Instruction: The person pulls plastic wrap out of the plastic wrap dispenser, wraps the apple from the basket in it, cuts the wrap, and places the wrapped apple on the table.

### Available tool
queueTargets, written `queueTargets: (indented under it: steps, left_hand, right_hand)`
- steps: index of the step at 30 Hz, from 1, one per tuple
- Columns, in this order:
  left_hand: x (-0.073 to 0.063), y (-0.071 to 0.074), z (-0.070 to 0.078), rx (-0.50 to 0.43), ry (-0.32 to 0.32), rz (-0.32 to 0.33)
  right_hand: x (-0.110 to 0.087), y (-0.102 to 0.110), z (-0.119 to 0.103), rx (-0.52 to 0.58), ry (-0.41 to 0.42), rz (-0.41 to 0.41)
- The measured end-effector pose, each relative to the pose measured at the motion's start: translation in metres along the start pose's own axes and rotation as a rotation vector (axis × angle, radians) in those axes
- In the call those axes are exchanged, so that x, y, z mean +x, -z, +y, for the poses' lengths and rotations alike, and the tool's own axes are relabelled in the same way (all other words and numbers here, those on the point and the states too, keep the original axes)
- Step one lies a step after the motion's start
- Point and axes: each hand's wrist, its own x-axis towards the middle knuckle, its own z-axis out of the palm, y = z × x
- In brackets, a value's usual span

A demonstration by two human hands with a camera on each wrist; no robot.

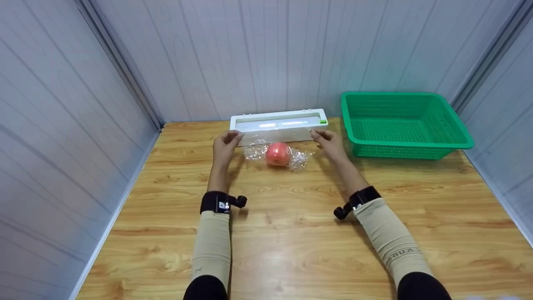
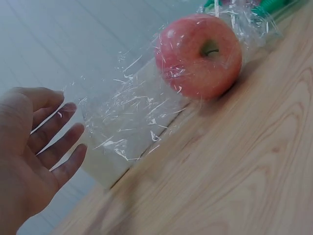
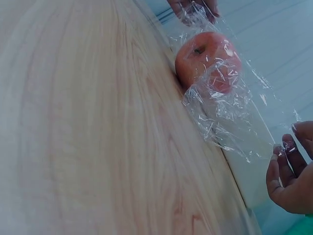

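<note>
A red apple (image 1: 277,154) rests on its side on the wooden table, partly covered by clear cling film (image 2: 129,110) that bunches up on both sides of it. My left hand (image 1: 227,143) pinches one corner of the film between thumb and forefinger. On the other side, my right hand (image 1: 329,143) pinches the opposite corner, and the film stretches between both hands above and behind the apple. The apple's stem end faces the camera in the left wrist view. Directly behind stands a white cling film dispenser box (image 1: 279,113) with a clear window.
A green plastic basket (image 1: 410,152) with perforated sides sits at the back right, beside the dispenser. White panel walls (image 1: 266,58) close off the back and both sides of the wooden table (image 1: 283,233).
</note>
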Motion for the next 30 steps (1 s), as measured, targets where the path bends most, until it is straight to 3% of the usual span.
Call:
queueTargets:
  steps: [9, 18, 25, 30]
  left_hand:
    - [0.002, 0.018, -0.01, -0.041, -0.027, -0.092]
    - [0.003, 0.022, -0.014, -0.062, 0.034, -0.181]
    - [0.004, 0.031, -0.014, -0.118, 0.047, -0.207]
    - [0.002, 0.041, -0.009, -0.13, 0.052, -0.245]
  right_hand:
    - [-0.011, -0.008, 0.006, 0.059, -0.009, -0.081]
    - [-0.019, 0.005, 0.014, 0.074, -0.012, -0.147]
    - [-0.023, 0.01, 0.015, 0.069, -0.02, -0.173]
    - [-0.03, 0.011, 0.013, 0.02, 0.03, -0.222]
